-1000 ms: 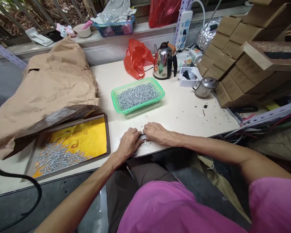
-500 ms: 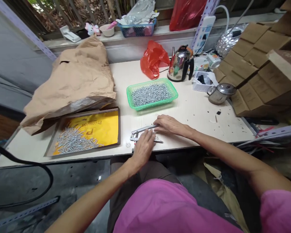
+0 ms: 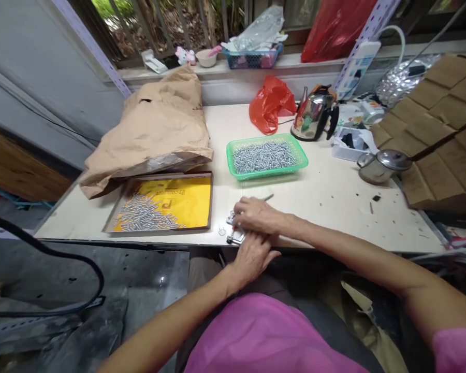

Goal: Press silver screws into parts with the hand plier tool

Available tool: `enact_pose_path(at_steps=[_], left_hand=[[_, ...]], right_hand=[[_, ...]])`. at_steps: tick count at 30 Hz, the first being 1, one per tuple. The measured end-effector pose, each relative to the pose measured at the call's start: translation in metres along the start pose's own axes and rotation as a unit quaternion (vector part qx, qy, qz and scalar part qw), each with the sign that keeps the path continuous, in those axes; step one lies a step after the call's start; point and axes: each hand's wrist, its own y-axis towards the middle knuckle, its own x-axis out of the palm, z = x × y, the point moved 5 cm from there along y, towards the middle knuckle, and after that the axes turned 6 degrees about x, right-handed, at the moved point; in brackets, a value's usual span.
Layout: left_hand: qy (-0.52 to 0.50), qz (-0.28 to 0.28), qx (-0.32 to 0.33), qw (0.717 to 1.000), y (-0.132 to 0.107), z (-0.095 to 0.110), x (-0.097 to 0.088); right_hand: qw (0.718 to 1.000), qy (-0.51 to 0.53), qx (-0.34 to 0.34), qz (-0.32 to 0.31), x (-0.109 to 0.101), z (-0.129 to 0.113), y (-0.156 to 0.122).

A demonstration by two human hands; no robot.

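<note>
A hinged metal mechanism [image 3: 236, 235] with a small red part and a dark knob lies at the table's front edge. My right hand [image 3: 258, 215] is over it, fingers bent down around its upper part and covering most of it. A thin grey bar end [image 3: 269, 197] sticks out beyond the knuckles. My left hand [image 3: 254, 254] is just below, its fingers on the mechanism's lower part and its thumb pointing right. Its fingertips are partly hidden under my right hand. A small clear ring-like piece [image 3: 222, 231] lies left of the mechanism.
A green basket [image 3: 267, 175] full of metal pins stands behind my hands. To the left is a shallow tray [image 3: 210, 202] with more pins on yellow card, under a paper sack [image 3: 159, 114]. A kettle [image 3: 314, 116], a steel pot [image 3: 382, 168] and cartons [image 3: 435, 119] stand right.
My right hand has moved left and toward me over the mechanism, which is now mostly covered. My left hand has slid back under it. The whole view has shifted left.
</note>
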Motion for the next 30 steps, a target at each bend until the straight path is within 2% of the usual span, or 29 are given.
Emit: enact_pose_path(at_steps=[3,6,9,11,13,15,16,18,21,23,26,30], left_hand=[[-0.014,-0.027,-0.007,1.000,-0.009,-0.002,0.006],[-0.018,-0.040,-0.002,0.999,-0.015,-0.005,0.011],[-0.015,-0.034,0.015,0.999,-0.016,-0.001,0.012],[-0.007,-0.014,0.037,0.999,-0.015,0.001,0.007],[0.024,0.015,0.055,0.998,-0.015,-0.004,-0.008],[0.082,0.052,0.027,0.995,-0.021,-0.026,-0.036],[0.117,0.070,-0.007,0.991,-0.026,-0.044,-0.055],[0.192,0.112,-0.153,0.963,-0.045,-0.092,-0.103],[0.283,0.098,-0.303,0.905,-0.078,-0.158,-0.166],[0.315,0.064,-0.356,0.877,-0.096,-0.190,-0.192],[0.313,0.009,-0.362,0.878,-0.110,-0.217,-0.202],[0.282,-0.025,-0.346,0.894,-0.110,-0.231,-0.194]], right_hand=[[0.996,-0.029,-0.078,-0.029,0.009,-0.031,0.015],[0.992,-0.038,-0.116,-0.030,0.023,-0.043,0.026],[0.992,0.030,-0.118,0.034,0.021,-0.047,0.031],[0.984,0.105,-0.079,0.117,0.001,-0.042,0.030],[0.961,0.159,-0.022,0.226,-0.032,-0.027,0.023],[0.928,0.157,0.041,0.335,-0.067,0.002,0.012],[0.917,0.130,0.078,0.368,-0.081,0.020,0.008],[0.902,0.080,0.135,0.401,-0.098,0.062,0.001],[0.907,-0.016,0.188,0.375,-0.094,0.109,-0.003],[0.914,-0.051,0.213,0.342,-0.080,0.117,-0.005],[0.939,-0.021,0.193,0.284,-0.054,0.089,-0.012],[0.972,0.073,0.137,0.177,-0.015,0.026,-0.031]])
